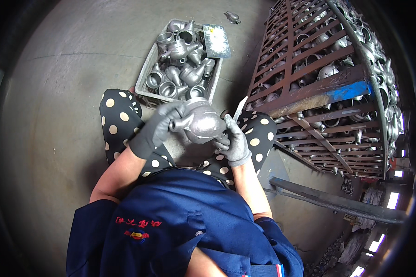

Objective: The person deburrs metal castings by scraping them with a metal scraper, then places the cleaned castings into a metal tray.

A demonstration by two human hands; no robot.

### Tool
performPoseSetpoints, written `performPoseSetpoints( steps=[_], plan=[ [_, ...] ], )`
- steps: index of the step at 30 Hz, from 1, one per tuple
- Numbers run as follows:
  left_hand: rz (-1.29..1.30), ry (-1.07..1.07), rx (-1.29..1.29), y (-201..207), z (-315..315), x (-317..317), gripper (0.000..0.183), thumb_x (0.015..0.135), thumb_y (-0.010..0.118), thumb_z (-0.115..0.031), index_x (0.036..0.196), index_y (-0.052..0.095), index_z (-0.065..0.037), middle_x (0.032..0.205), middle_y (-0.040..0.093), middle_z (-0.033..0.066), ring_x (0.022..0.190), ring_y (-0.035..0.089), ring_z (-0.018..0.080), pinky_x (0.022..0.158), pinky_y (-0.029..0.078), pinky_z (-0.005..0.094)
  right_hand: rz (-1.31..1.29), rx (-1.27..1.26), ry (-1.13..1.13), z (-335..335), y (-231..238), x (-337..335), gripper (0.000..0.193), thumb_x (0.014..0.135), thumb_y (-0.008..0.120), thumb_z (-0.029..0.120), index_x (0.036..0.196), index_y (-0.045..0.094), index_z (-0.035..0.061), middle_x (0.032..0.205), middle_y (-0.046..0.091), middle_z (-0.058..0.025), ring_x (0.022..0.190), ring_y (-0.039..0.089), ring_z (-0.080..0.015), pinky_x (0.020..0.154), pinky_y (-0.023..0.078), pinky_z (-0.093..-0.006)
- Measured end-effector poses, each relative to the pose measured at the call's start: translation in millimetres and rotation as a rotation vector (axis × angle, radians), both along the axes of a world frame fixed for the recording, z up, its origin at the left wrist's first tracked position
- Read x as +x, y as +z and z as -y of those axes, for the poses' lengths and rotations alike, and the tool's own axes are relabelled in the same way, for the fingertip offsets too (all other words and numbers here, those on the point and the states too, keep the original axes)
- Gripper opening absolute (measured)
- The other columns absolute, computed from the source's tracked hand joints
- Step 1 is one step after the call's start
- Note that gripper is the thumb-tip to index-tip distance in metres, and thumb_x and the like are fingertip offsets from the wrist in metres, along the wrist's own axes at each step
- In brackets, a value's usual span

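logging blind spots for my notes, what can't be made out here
Head view: underside of the silvery casting, hidden by its own body.
Head view: lower end of the pale strip, hidden by the right hand.
Head view: bottom of the crate, hidden by piled castings.
Head view: fine detail of the stray casting, too small.
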State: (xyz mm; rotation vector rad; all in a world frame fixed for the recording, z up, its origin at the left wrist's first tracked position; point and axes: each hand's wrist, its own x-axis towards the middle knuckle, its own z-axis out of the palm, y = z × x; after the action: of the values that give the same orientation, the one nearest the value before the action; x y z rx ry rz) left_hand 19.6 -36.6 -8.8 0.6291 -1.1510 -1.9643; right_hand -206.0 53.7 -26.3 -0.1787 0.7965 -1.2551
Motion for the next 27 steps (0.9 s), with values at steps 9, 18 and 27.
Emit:
performPoseSetpoints(
  steps=[9,18,27],
  plan=[
    [-0.212,0.042,0.243,-6,-13,-3,0.022,0.097,0.058,-0.015,0.11,0.064,0.002,0.075,0.06,-0.003,0.059,0.051,0.0007,0.052,0.04,0.0152,-0.444,-0.01,0.044,5,26,9,0.039,0.099,0.051,0.038,0.121,0.059,0.0064,0.07,0.055,0.0021,0.045,0.034,-0.0033,0.04,0.026,-0.0182],
    [-0.01,0.283,0.108,-1,-6,11,0.022,0.096,0.06,-0.019,0.104,0.067,0.0,0.083,0.066,-0.0002,0.067,0.058,0.0033,0.058,0.045,0.0173,-1.041,-0.274,0.067,-20,65,11,0.047,0.099,0.048,0.023,0.142,0.045,0.0031,0.099,0.068,-0.0077,0.071,0.058,-0.0107,0.066,0.049,-0.0247],
    [-0.045,0.267,0.142,-6,-6,13,0.02,0.095,0.061,-0.015,0.105,0.067,0.001,0.089,0.067,0.0021,0.077,0.062,0.0067,0.068,0.049,0.0202,-1.594,-0.531,0.184,-28,88,23,0.046,0.091,0.06,0.014,0.136,0.054,0.0135,0.104,0.066,-0.0186,0.093,0.066,-0.0323,0.081,0.052,-0.0363]
  ],
)
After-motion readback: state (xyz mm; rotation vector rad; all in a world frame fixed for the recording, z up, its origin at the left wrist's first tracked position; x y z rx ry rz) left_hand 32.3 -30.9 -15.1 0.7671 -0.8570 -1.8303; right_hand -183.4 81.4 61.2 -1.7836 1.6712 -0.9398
